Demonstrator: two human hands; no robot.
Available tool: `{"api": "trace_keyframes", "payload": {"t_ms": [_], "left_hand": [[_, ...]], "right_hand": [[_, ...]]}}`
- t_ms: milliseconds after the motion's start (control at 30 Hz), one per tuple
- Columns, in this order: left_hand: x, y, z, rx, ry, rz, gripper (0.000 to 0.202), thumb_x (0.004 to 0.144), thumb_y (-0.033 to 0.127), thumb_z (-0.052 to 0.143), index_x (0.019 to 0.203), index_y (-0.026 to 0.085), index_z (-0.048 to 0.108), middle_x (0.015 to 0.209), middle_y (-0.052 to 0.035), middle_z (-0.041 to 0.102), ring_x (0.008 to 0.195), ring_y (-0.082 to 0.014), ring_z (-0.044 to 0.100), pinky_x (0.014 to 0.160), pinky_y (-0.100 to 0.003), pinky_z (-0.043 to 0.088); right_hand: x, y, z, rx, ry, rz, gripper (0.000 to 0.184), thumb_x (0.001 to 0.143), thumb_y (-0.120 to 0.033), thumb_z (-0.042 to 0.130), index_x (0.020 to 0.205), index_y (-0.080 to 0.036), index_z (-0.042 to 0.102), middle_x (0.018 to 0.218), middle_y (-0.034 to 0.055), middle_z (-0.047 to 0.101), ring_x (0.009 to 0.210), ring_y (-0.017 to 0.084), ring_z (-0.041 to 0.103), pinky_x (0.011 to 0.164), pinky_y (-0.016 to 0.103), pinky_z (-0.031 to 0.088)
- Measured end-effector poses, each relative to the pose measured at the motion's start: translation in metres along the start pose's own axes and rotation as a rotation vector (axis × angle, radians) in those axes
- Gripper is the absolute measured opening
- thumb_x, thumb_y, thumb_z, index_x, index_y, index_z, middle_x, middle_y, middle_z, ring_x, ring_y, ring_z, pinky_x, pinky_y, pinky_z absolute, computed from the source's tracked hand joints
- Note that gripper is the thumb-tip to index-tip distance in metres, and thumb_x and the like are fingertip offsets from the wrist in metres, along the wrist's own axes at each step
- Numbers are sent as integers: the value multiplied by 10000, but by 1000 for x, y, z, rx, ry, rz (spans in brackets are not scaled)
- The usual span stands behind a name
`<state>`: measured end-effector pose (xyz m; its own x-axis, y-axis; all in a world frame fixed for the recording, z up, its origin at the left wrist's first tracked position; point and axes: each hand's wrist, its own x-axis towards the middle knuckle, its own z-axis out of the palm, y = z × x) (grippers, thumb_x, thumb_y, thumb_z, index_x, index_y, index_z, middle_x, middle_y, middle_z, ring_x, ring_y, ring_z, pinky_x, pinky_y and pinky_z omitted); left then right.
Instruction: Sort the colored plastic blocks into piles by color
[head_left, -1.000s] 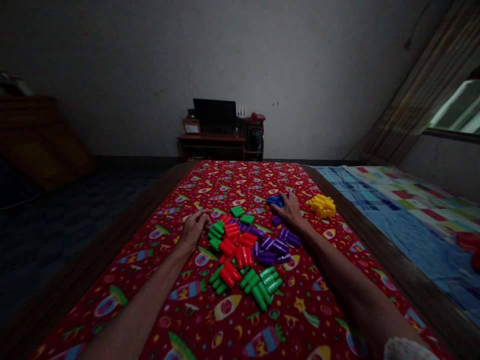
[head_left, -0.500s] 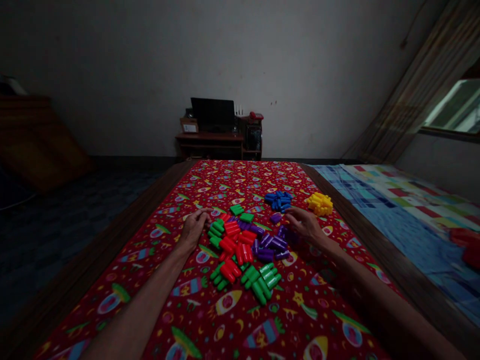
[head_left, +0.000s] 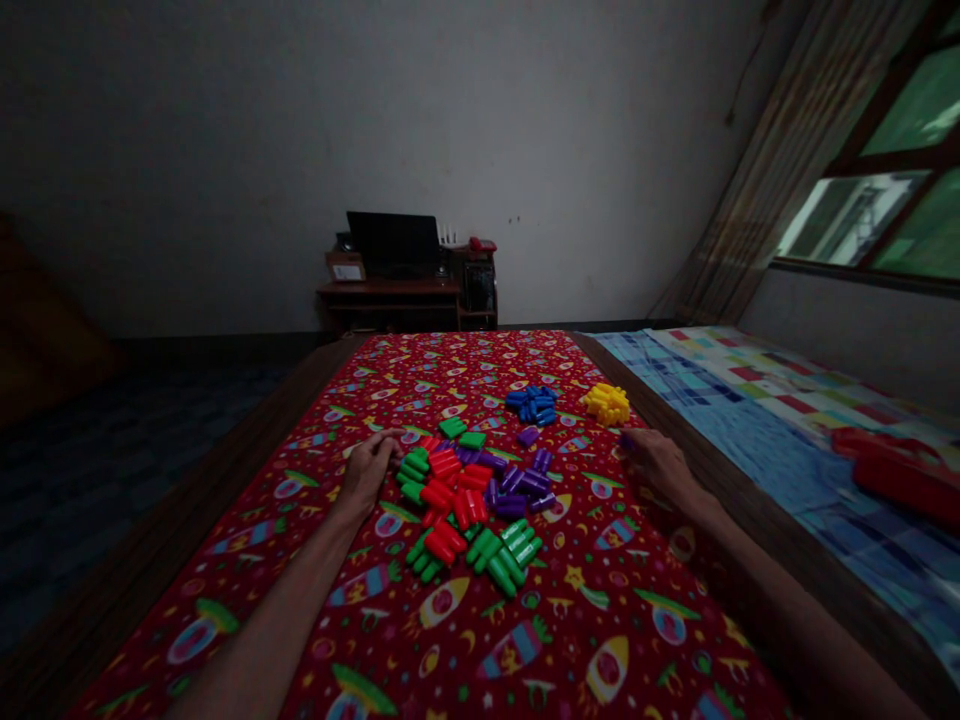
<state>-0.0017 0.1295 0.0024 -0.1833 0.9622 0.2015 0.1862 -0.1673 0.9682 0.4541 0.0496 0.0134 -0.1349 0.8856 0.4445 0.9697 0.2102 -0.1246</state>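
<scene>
My left hand rests curled on the red patterned cloth, touching the left edge of a mixed heap of plastic blocks: red ones, green ones and purple ones. My right hand lies to the right of the heap, near the table's right edge, with its fingers closed. A bit of purple shows at its fingertips. Beyond the heap sit a small blue pile and a yellow pile.
The table has a dark wooden rim. A checked blanket with a red object lies to the right. A desk with a dark monitor stands at the far wall. A curtained window is at upper right.
My right hand has drawn back from the blue pile, passed over the purple blocks and moved right toward the table edge. The view has turned right. My left hand stays put.
</scene>
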Motion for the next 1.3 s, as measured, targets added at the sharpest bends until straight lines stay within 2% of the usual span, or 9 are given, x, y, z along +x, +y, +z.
{"api": "trace_keyframes", "payload": {"t_ms": [100, 200, 367, 467, 667, 800, 1000, 1133, 1300], "left_hand": [[1, 0, 0, -6, 0, -5, 324, 622, 398, 539, 810, 161, 653, 598, 19, 548, 538, -133, 505, 507, -235, 423], [1, 0, 0, 1, -8, -5, 332, 627, 404, 539, 819, 158, 653, 606, 19, 553, 545, -133, 509, 511, -235, 424], [2, -3, -1, 15, -18, 4, 360, 641, 414, 532, 852, 149, 654, 608, 21, 548, 537, -131, 509, 499, -235, 411], [3, -6, -1, 9, -33, 13, 376, 647, 425, 528, 861, 144, 656, 606, 18, 550, 532, -132, 510, 503, -238, 415], [3, -5, 0, 8, -12, 21, 343, 637, 395, 530, 839, 151, 663, 602, 20, 546, 537, -133, 515, 510, -233, 429], [2, -3, 0, 23, -16, 33, 327, 643, 386, 530, 824, 155, 674, 598, 13, 560, 540, -140, 525, 504, -233, 438], [0, 0, 0, 50, -21, 35, 335, 643, 371, 515, 839, 156, 680, 602, 9, 556, 552, -146, 516, 513, -236, 435], [0, 0, 1, 37, -16, 36, 339, 640, 367, 511, 838, 155, 687, 601, 12, 556, 538, -137, 506, 513, -232, 428], [2, -5, 0, 20, -23, 50, 332, 644, 370, 523, 836, 151, 683, 600, 13, 558, 541, -133, 515, 515, -228, 430]], "right_hand": [[1, 1, 3, 35, 56, -4, 244, 850, -214, 500, 992, -146, 686, 943, 139, 716, 868, 245, 660, 783, 343, 507], [15, -32, 14, 140, 102, -108, 298, 865, -199, 479, 1092, -135, 660, 1029, 155, 703, 926, 242, 652, 829, 351, 496], [44, -102, 30, 332, -236, -373, 286, 815, -117, 528, 1057, -154, 676, 920, 102, 715, 786, 172, 642, 706, 251, 469], [46, -112, 29, 382, -309, -363, 241, 781, -94, 560, 974, -145, 697, 886, 97, 712, 782, 171, 640, 696, 245, 458], [26, -60, -2, 393, -43, 7, 182, 825, -253, 572, 923, -175, 705, 860, 74, 731, 756, 181, 657, 680, 259, 477], [3, -11, -24, 316, 2, 213, 239, 827, -355, 568, 889, -182, 719, 836, 74, 741, 735, 199, 672, 656, 271, 483], [-26, 24, -16, 146, 139, 143, 291, 830, -389, 548, 949, -175, 705, 973, 122, 724, 926, 268, 662, 825, 390, 504], [-4, -7, 0, 215, 233, -22, 288, 863, -323, 514, 1051, -173, 672, 1015, 132, 714, 931, 250, 662, 826, 391, 513], [52, -86, 24, 340, -72, -295, 341, 834, -114, 488, 1128, -155, 653, 1106, 132, 685, 985, 210, 638, 833, 308, 486]]}}
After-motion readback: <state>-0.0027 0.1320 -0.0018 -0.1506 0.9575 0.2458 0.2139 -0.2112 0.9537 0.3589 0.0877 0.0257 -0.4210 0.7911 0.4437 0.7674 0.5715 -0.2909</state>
